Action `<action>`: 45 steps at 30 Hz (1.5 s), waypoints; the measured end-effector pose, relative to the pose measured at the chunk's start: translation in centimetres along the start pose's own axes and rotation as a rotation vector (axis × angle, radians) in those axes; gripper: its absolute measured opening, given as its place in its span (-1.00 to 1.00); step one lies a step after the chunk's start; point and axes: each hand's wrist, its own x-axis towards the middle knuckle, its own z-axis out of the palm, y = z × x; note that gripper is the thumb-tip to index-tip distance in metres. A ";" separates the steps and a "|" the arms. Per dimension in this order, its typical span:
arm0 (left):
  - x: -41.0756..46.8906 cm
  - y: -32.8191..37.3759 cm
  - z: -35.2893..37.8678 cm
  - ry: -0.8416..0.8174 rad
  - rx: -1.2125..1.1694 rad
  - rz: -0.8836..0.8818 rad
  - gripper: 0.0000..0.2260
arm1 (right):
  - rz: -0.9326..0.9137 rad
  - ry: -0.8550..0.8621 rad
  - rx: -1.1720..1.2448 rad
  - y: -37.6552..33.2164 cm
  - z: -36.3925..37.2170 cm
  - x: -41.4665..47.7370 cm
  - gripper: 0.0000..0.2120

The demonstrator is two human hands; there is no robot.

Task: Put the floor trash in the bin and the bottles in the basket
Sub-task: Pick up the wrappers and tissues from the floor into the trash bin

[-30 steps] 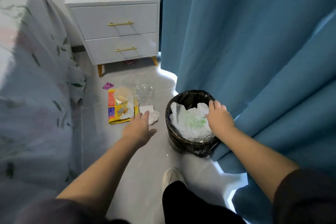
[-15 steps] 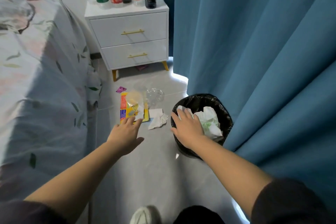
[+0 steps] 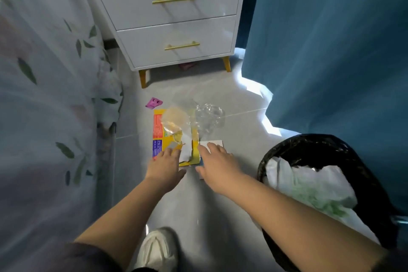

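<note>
Hands: left hand (image 3: 164, 165) fingers straight, on the near edge of the yellow snack packet (image 3: 174, 139), right hand (image 3: 217, 161) spread flat on the white paper (image 3: 213, 142) | floor trash: 1 packet, 1 clear plastic wrapper (image 3: 208, 115), 1 paper, 1 purple scrap (image 3: 153, 102) | 1 black-lined bin (image 3: 309, 139) to the right, holds a white bag (image 3: 304, 181) | packet print too blurred to read

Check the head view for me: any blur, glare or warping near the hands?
Head view: motion blur smears the bedsheet and bin; daylight glares on the floor below the curtain; wide-angle warp slants the nightstand; left hand, right hand and wrapper read fairly sharp.
</note>
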 end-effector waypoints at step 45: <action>27.0 -16.7 -3.5 -0.073 -0.261 -0.195 -0.58 | 0.412 -0.029 0.133 3.9 5.2 26.0 -0.40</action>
